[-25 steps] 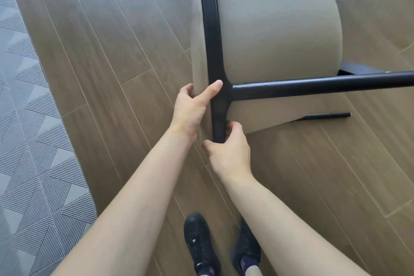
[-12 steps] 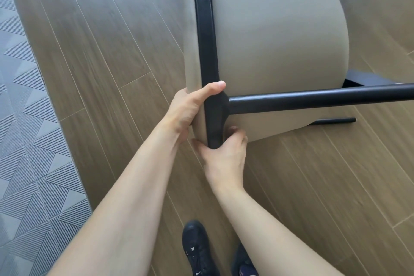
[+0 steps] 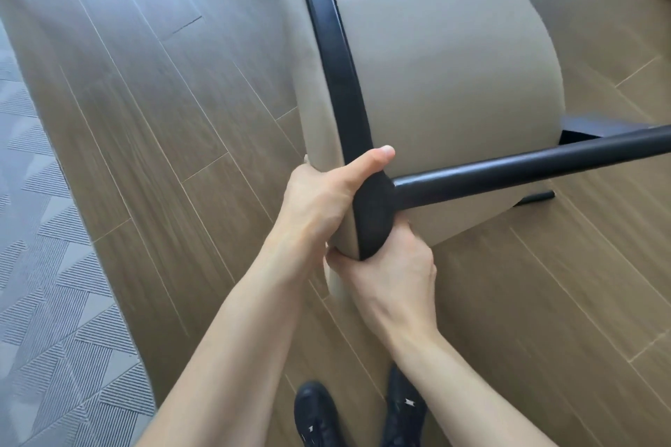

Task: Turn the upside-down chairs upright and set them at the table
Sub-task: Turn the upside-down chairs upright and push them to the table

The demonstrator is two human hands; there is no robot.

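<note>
— What is the chair (image 3: pixel 446 83) covered in?
— Matt beige cloth, smooth, with a darker piped seam. Its frame (image 3: pixel 341 76) looks like black-painted wood with a soft satin sheen.
— And the floor (image 3: pixel 174 112) left of the chair?
— Brown wood-grain planks, low gloss. Farther left lies a grey rug (image 3: pixel 47 265), ribbed and matt. The shoes (image 3: pixel 319 414) below the chair are black, slightly shiny.

chair (image 3: pixel 446 91) right of rug (image 3: pixel 47 265)

- The single head-worn camera looked steeply down, close above the left hand (image 3: pixel 319 200) and right hand (image 3: pixel 392 276).
- Its wide view reached the wooden floor (image 3: pixel 152 141) and the shoes (image 3: pixel 319 414) directly beneath those hands.
</note>
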